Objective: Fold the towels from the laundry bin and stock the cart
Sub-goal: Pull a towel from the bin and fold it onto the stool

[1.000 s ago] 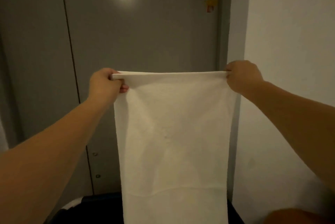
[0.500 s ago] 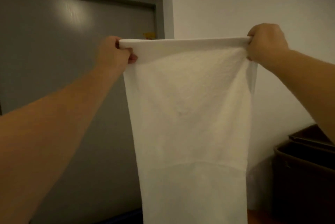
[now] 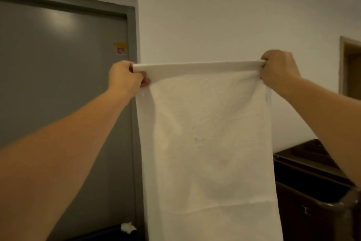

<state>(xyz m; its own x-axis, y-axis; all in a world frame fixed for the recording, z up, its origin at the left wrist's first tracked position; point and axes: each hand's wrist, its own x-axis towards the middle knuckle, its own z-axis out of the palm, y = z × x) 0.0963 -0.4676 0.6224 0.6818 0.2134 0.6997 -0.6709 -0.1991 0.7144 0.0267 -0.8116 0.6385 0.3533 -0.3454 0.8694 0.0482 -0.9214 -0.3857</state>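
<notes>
A: Where's the towel (image 3: 205, 133)?
B: In the air at chest height, hanging flat in front of the white wall (image 3: 214, 16), just right of the grey door (image 3: 58, 84). The lower end runs out of frame.

A: How's it held?
B: By the top two corners. The left hand (image 3: 125, 79) grips the left corner, with its fingers (image 3: 145, 82) curled round the edge. The right hand (image 3: 278, 69) is fisted on the right corner. Both arms are out and the top edge is pulled taut and level.

A: Why like that?
B: My guess is gravity drops the cloth straight, so the sides line up before the next fold. A faint hem line crosses low down, so it looks doubled already, but I'm not sure.

A: What stage is this?
B: Mid-fold, nothing stocked from this one yet.

A: What's around it?
B: A dark bin (image 3: 304, 182) sits low right, near the towel's edge and apart from it. I can't tell if it's the cart or the laundry bin. A white scrap (image 3: 128, 227) sits at the door's foot on something dark blue.

A: Any risk?
B: One corner could slip and skew the fold.
</notes>
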